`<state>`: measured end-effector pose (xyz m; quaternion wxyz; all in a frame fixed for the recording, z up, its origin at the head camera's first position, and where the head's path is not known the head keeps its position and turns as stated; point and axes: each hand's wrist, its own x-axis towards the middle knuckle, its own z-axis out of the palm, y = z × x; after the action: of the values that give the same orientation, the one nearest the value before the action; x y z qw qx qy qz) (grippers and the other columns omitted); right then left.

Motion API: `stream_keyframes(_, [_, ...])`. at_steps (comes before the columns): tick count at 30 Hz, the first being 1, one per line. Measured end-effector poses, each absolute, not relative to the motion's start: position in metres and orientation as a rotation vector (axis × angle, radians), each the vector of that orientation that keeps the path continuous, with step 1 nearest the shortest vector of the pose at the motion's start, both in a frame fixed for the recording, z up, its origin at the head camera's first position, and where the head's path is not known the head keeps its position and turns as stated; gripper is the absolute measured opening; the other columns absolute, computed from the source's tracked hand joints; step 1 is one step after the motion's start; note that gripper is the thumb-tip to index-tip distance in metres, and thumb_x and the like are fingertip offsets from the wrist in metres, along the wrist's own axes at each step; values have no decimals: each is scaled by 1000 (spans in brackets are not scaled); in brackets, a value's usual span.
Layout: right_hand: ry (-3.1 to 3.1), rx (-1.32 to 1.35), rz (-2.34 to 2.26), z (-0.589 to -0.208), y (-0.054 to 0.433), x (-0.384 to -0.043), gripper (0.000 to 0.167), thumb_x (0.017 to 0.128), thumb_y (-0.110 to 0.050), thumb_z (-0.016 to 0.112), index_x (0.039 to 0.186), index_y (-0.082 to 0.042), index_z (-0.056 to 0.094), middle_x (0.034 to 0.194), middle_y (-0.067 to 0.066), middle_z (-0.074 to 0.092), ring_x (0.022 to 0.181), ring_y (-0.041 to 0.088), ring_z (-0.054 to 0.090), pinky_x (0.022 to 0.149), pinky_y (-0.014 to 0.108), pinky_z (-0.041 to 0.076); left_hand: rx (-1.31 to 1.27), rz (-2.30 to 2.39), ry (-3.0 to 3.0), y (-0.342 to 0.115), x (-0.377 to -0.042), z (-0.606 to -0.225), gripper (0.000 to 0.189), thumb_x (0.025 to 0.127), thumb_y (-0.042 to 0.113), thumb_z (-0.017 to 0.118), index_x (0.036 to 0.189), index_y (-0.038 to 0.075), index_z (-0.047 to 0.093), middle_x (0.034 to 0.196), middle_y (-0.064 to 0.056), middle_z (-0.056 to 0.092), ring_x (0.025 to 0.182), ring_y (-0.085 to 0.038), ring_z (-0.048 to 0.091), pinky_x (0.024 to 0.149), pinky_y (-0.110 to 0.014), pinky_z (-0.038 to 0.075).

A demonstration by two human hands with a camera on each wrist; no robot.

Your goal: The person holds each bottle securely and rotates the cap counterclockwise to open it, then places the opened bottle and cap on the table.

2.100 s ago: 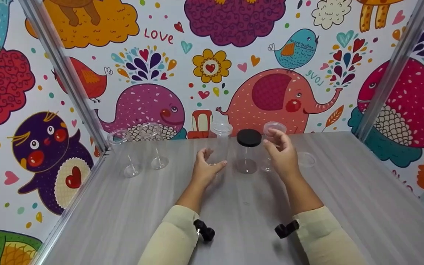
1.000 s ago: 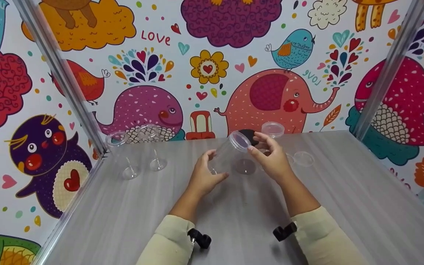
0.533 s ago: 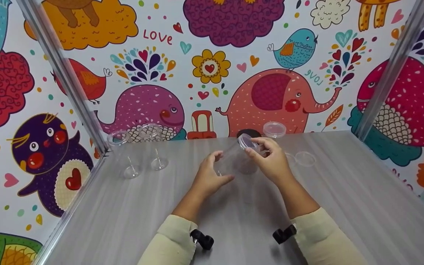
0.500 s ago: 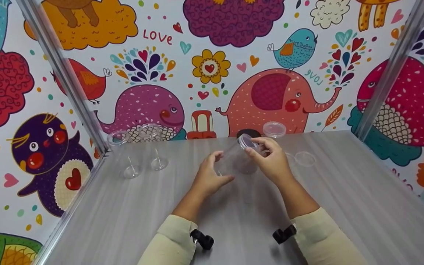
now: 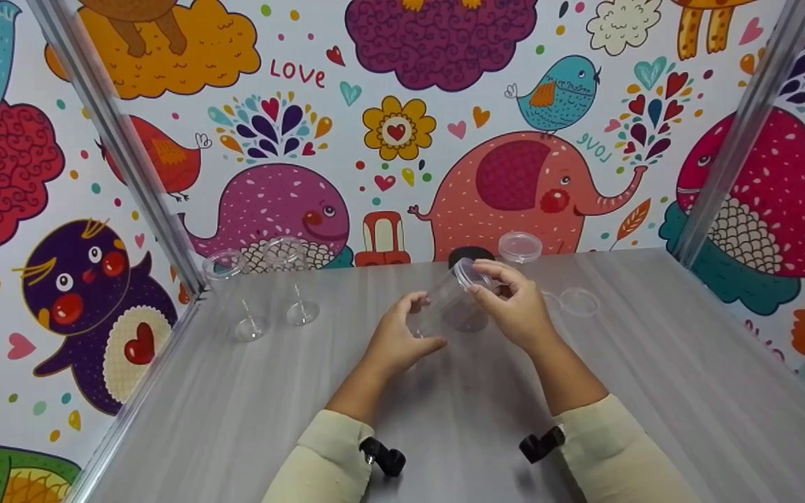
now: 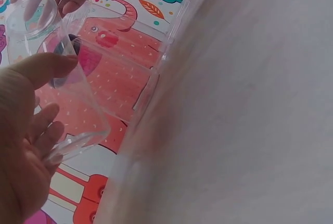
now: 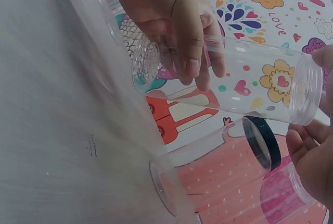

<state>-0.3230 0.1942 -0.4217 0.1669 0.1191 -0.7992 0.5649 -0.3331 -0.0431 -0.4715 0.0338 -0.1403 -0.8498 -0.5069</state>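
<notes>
A clear plastic jar (image 5: 437, 304) is held tilted between my hands, its top end leaning to the right. Around its lower part curve the fingers and thumb of my left hand (image 5: 397, 337). My right hand (image 5: 518, 307) pinches the clear rim (image 7: 307, 88) at the top end; whether a separate clear lid sits there I cannot tell. Just behind stands another clear jar with a black lid (image 5: 469, 255), partly hidden by the held jar. The right wrist view shows that black-lidded jar (image 7: 208, 156) below the held one.
Behind my right hand stands a jar with a clear top (image 5: 520, 246), mostly hidden. A clear round disc (image 5: 579, 302) lies to its right. At the left stand two clear jars, one nearer (image 5: 224, 264) and one farther (image 5: 285, 246). A patterned wall (image 5: 395, 188) rises behind the table (image 5: 235, 419).
The jar at my left hand stood upright earlier and is now tilted to the right. My right hand has moved left from the rear right jar onto the tilted jar's rim.
</notes>
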Motion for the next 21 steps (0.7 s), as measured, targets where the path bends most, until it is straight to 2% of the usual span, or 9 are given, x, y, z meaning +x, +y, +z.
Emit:
stream_keyframes(6, [-2291, 395, 1653, -422, 195, -322, 36, 99, -20, 72, 134, -27, 74, 155, -6, 63, 140, 26, 60, 107, 36, 53, -452, -1588, -2593, -43, -334, -474, 84, 81, 31, 95, 152, 23, 52, 150, -1, 61, 145, -33, 54, 121, -59, 48])
stream_keyframes(11, [-2286, 410, 1644, -422, 193, -322, 38, 98, -17, 70, 135, -24, 73, 157, -2, 60, 141, 28, 57, 104, 36, 53, -426, -1591, -2587, -43, -333, -474, 84, 80, 29, 96, 151, 23, 52, 151, -3, 61, 145, -33, 54, 119, -56, 50])
stream_keyframes(15, [-2260, 413, 1578, -423, 192, -322, 44, 96, -21, 74, 140, -23, 69, 152, 4, 61, 130, 26, 58, 95, 34, 54, -412, -1601, -2581, -41, -332, -474, 86, 80, 31, 96, 153, 23, 51, 153, -3, 60, 146, -29, 53, 120, -54, 50])
stream_keyframes(21, [-2311, 277, 1418, -420, 190, -319, 50, 94, -42, 79, 141, -26, 68, 134, 6, 62, 110, 27, 57, 85, 35, 57, -424, -1579, -2584, -39, -330, -471, 84, 80, 30, 96, 151, 25, 52, 151, 0, 60, 144, -25, 55, 120, -52, 50])
